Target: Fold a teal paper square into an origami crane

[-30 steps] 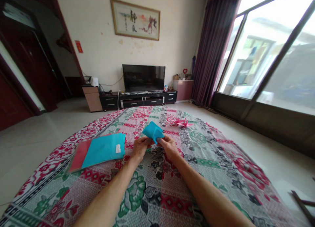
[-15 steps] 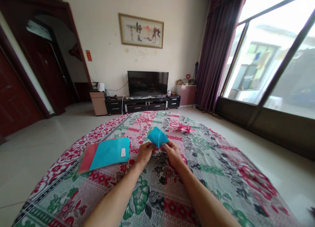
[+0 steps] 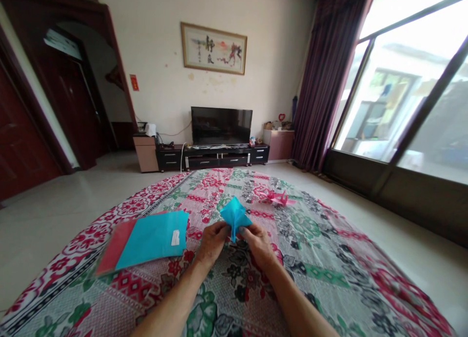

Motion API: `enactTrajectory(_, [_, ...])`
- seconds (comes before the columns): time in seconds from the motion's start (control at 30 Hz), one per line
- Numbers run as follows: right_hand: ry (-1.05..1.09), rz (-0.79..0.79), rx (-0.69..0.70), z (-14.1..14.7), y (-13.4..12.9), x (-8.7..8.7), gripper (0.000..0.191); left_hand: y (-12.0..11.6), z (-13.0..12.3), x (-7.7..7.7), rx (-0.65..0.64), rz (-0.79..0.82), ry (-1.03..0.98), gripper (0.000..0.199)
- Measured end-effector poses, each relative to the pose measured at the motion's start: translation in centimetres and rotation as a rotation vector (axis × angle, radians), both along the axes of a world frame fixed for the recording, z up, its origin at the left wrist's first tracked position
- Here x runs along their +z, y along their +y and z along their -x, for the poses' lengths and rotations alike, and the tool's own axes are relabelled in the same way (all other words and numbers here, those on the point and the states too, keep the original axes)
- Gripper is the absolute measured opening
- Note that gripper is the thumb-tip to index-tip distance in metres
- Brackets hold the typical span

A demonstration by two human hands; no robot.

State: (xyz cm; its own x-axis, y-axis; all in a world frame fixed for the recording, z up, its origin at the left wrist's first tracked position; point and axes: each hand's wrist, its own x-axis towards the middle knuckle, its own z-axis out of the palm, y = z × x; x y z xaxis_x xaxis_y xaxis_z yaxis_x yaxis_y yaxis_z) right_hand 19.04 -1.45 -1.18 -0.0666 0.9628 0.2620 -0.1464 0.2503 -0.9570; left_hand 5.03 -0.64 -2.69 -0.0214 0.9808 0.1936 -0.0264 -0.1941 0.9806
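A piece of folded blue paper (image 3: 234, 214) is held above the table, its point facing away from me and a narrow ridge running down its middle. My left hand (image 3: 215, 237) pinches its left lower edge between thumb and fingers. On the other side, my right hand (image 3: 257, 238) grips the right lower edge the same way. To the left lies a clear packet of blue and red paper sheets (image 3: 151, 242) with a small white label. Beyond my right hand rests a pink folded-paper figure (image 3: 278, 198); its exact shape is hard to make out.
A patterned red, green and grey cloth (image 3: 307, 278) covers the round table. Past the table's far edge stand a low black cabinet (image 3: 219, 157) and a television (image 3: 221, 126). A window (image 3: 383, 103) and a dark curtain (image 3: 329, 79) are on the right.
The blue paper has gone from a flatter diamond to a more pointed shape, its sides drawn in around a middle ridge. Both hands still hold it. The view has shifted slightly.
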Motion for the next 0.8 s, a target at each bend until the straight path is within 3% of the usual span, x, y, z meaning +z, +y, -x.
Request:
enactTrajectory(0.4, [0.02, 0.031, -0.019, -0.1, 0.0, -0.1, 0.013, 0.1, -0.1, 0.0, 0.027, 0.011, -0.086, 0.013])
enactTrajectory(0.8, [0.084, 0.055, 0.006, -0.5, 1.0, -1.3, 0.015, -0.3, -0.3, 0.6, 0.018, -0.01, -0.086, 0.02])
